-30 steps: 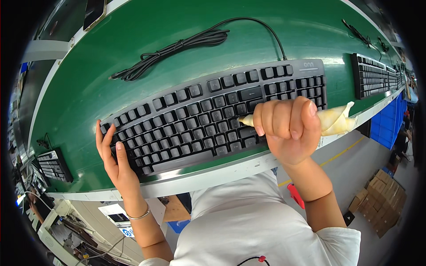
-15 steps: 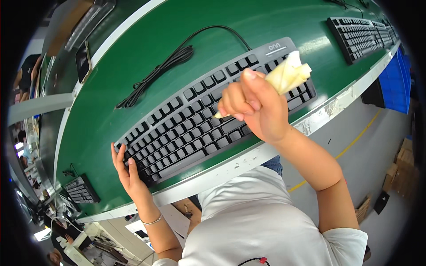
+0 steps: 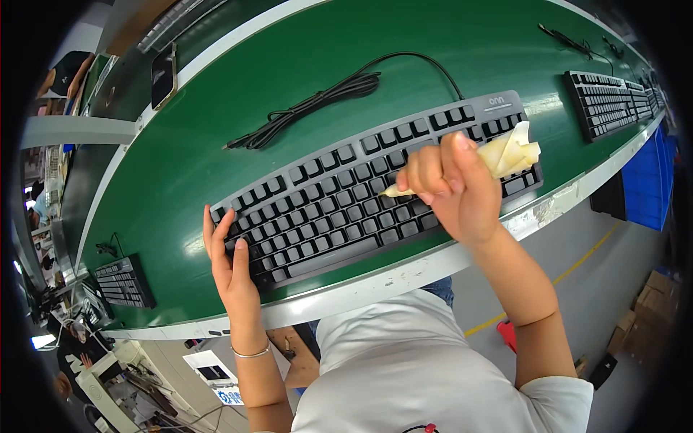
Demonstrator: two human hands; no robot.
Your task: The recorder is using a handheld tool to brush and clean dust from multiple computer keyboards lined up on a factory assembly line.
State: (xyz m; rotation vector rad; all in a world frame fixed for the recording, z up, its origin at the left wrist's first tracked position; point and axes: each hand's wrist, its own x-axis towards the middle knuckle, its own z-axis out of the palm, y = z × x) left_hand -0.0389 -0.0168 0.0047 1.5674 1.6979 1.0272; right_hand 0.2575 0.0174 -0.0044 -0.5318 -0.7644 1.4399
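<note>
A black keyboard [image 3: 317, 242] with a grey frame lies at a slant near the table's front edge. My left hand [image 3: 234, 270] holds its left end, thumb over the lower keys and fingers stretched along the side. Above the right half, my right hand [image 3: 469, 195] is closed around a pale yellow, cone-shaped wrap [image 3: 509, 153]. Its narrow tip points down and left at the middle keys; whether it touches them I cannot tell. The wide, torn-looking end sticks out behind the thumb. My right hand hides some keys. Behind the keyboard lies its bundled black cable [image 3: 325, 99].
The green table [image 3: 173, 224] has a pale front rail [image 3: 390, 278]. More keyboards stand at the right [image 3: 605, 101] and at the far left [image 3: 124, 280]. A phone [image 3: 164, 76] lies beyond the back rail. A blue bin [image 3: 642, 184] stands right of the table.
The whole view has shifted and turned, so the keyboard sits farther right in the picture. My left hand stays at its left end; my right hand still grips the yellow wrap above the keys.
</note>
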